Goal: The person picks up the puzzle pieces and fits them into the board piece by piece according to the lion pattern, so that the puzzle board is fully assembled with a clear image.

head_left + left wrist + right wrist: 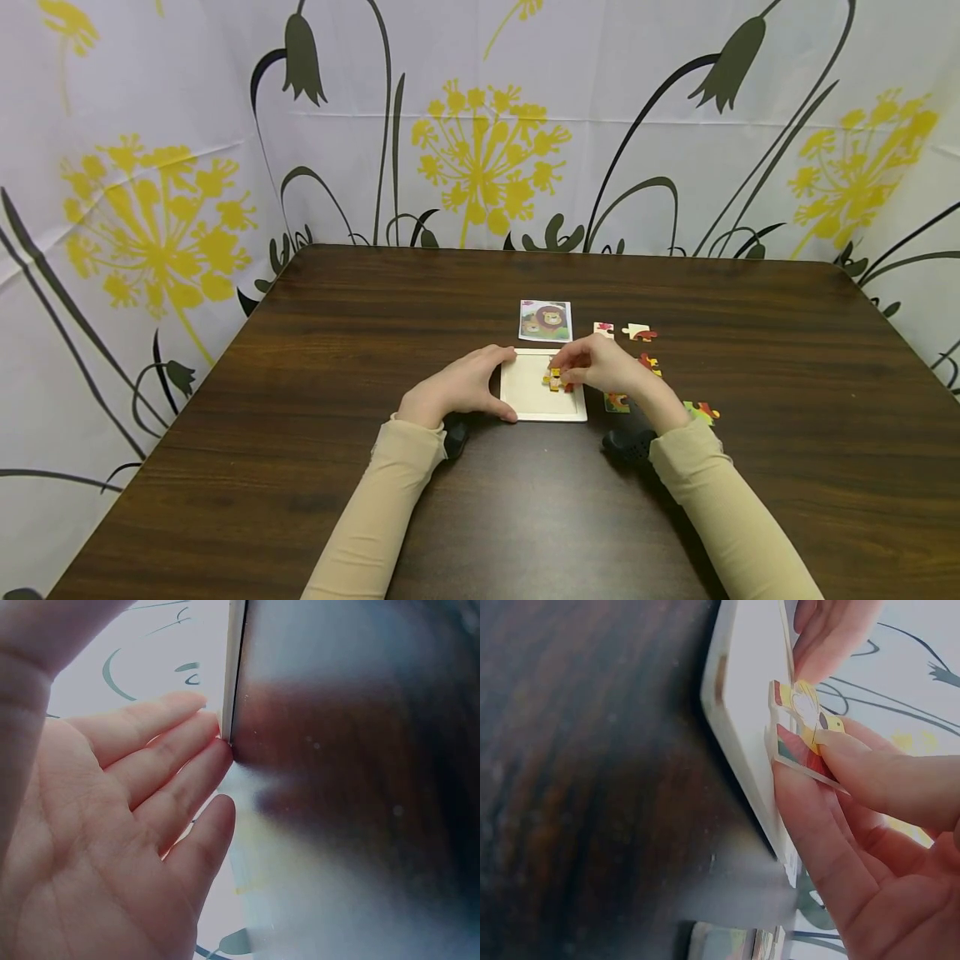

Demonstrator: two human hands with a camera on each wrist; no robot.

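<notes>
A shallow, pale puzzle tray [525, 398] lies on the dark table. At its left side is my left hand [461, 385], fingertips touching near the far left corner and thumb by the near left corner. In the left wrist view those fingers [176, 769] stretch out nearly straight against the tray's edge. Over the tray's right half, my right hand [611, 367] pinches a jigsaw piece [810, 727] between thumb and fingers. The piece is yellow, red and green, held tilted at the tray in the right wrist view; whether it touches the tray's bottom, I cannot tell.
Behind the tray lies a picture card [545, 320] showing lions. Several loose jigsaw pieces lie to the right, among them a pale and red one [639, 332] and a green one [701, 412]. A flower-printed curtain [480, 50] hangs beyond the table [315, 350].
</notes>
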